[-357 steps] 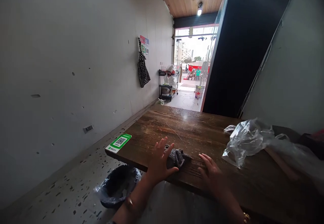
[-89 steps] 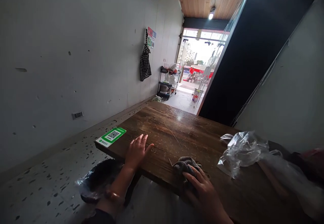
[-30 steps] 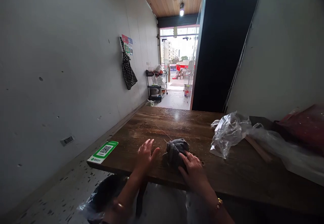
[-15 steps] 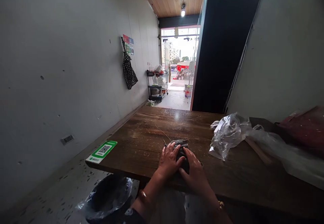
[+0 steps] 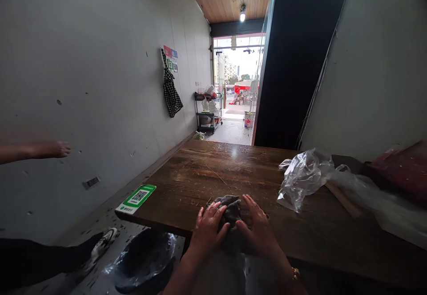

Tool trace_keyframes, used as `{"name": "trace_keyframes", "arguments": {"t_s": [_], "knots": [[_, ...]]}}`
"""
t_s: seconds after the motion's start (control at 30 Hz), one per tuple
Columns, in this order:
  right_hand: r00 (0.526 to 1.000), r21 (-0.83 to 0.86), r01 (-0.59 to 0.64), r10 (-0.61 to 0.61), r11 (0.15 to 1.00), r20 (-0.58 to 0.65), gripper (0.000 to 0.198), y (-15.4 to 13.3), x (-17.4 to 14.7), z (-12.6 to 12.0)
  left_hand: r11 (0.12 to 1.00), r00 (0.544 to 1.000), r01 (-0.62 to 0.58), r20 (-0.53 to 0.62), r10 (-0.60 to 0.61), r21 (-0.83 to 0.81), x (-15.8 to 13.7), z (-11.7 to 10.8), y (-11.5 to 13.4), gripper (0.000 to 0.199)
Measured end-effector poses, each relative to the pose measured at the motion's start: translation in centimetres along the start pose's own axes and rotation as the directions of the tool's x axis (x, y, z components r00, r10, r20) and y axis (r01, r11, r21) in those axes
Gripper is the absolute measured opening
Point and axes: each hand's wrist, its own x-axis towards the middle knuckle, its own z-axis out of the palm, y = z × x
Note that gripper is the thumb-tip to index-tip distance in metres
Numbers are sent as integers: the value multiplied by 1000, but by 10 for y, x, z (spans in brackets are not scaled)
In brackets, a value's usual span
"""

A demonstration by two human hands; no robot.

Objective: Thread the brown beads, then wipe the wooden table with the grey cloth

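A crumpled dark grey cloth [image 5: 231, 210] lies near the front edge of the brown wooden table [image 5: 187, 188]. My left hand [image 5: 210, 224] rests on its left side, the fingers curved over the fabric and the thumb apart. To the right of the cloth, my right hand [image 5: 256, 224] has its fingers spread and stretched out over the tabletop. Its thumb is at the cloth's edge; whether it presses on the fabric is hard to tell. Crumbs and thin strands, one of them long [image 5: 216, 175], are scattered on the wood beyond the hands.
A clear plastic bag [image 5: 302, 179] sits on the right of the table. A green QR-code card [image 5: 136, 198] lies at the left corner, above a lined bin [image 5: 143, 259]. At far left, another person's hand [image 5: 60, 148] and shoe [image 5: 103, 244] show.
My left hand has shifted left and toward me, and the hands are further apart. The cloth has come slightly nearer. Another person's arm and leg have entered at the left.
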Motion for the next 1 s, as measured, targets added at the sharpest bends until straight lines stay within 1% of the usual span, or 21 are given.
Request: {"name": "trace_keyframes", "arguments": {"t_s": [0.13, 0.27, 0.37, 0.43, 0.53, 0.6, 0.67, 0.7, 0.83, 0.9, 1.0], "knots": [[1000, -3, 0, 0, 1000, -13, 64, 2, -1, 1, 997, 999, 38, -22, -37, 60, -7, -14, -22, 43], [1000, -7, -9, 9, 1000, -12, 64, 2, -3, 1, 986, 994, 111, -13, -110, 121, 1, -32, -54, 41], [1000, -8, -15, 15, 1000, -12, 64, 1, -2, 1, 967, 983, 181, -16, -181, 179, 15, -44, -78, 41], [1000, -14, -21, 21, 1000, -17, 62, 1, -2, 2, 947, 972, 233, -11, -236, 222, 29, -47, -91, 42], [999, -26, -25, 24, 999, -35, 62, 0, -1, 2, 913, 952, 296, -9, -306, 280, 52, -44, -96, 43], [999, -27, -20, 18, 999, -43, 61, -1, -1, 3, 887, 936, 340, -17, -353, 311, 65, -37, -89, 45], [999, -22, -12, 12, 1000, -43, 60, 0, -2, 3, 866, 921, 373, -23, -388, 333, 72, -27, -74, 47], [999, -18, -8, 8, 1000, -42, 59, 1, -2, 4, 866, 921, 371, -19, -388, 335, 74, -21, -66, 48], [998, -2, 5, -5, 1000, -56, 59, 8, -4, 9, 917, 957, 269, 25, -289, 295, 72, 5, -29, 51], [997, 9, 7, -6, 1000, -73, 58, 11, -5, 11, 941, 969, 217, 60, -240, 259, 69, 18, -11, 52], [995, 27, -15, 17, 1000, -103, 57, 14, -5, 13, 969, 982, 154, 77, -171, 194, 66, 33, 16, 51]]}}
